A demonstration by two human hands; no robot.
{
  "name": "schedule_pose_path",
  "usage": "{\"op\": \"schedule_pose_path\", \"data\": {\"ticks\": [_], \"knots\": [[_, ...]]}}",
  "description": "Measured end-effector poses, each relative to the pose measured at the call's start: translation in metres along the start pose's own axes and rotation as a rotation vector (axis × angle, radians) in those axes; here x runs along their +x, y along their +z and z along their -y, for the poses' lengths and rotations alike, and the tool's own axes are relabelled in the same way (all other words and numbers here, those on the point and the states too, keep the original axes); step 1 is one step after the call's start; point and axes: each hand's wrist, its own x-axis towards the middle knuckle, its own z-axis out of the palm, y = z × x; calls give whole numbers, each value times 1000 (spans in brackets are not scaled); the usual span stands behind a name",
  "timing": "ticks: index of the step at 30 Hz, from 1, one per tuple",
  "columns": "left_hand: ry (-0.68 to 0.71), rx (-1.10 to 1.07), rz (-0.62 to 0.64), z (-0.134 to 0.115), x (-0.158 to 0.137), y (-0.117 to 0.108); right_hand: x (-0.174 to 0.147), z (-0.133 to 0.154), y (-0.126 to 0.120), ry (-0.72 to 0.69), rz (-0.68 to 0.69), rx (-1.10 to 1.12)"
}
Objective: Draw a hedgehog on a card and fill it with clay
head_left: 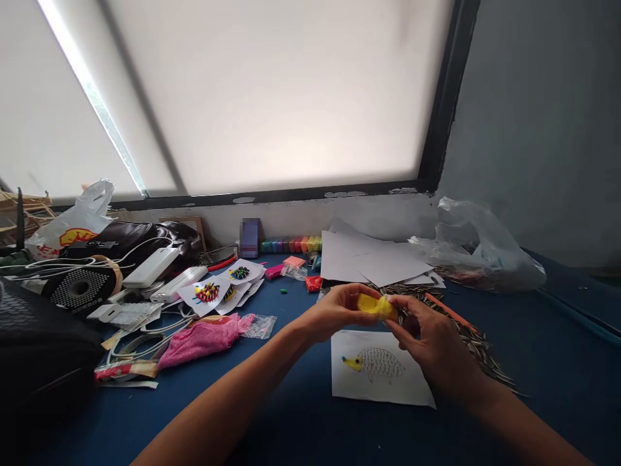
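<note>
"What's on the blue desk (286,414)?"

"A hedgehog drawing (383,366); near its far edge, the left hand (332,314) and right hand (434,336), fingers clamped on yellow modelling clay (383,308)."

"How will it handle?"

"Probably light, soft, easily dented; pinch gently at the edges."

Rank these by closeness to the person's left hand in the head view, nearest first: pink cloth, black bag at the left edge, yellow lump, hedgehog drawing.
1. Yellow lump: in the grip of the left hand.
2. Hedgehog drawing: just below, slightly right.
3. Pink cloth: off to the left.
4. Black bag: far left.
</note>
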Motion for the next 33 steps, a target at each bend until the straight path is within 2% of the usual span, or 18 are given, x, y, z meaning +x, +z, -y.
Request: {"op": "schedule_pose_path", "data": {"ticks": [6,12,17,22,27,33], "knots": [[31,128,-73,9,3,-1,-1,-1,4,8,2,18],[31,80,-94,10,4,-1,-2,-2,4,5,27,38],[9,-24,15,4,1,-3,-1,-4,0,-1,23,29],[-34,-22,-73,4,1,-3,-4,-1,2,-30,5,20],[-2,-56,-125,9,3,1,-5,3,6,-33,29,31],[8,-72,-138,12,4,7,-5,5,7,16,62,60]]}}
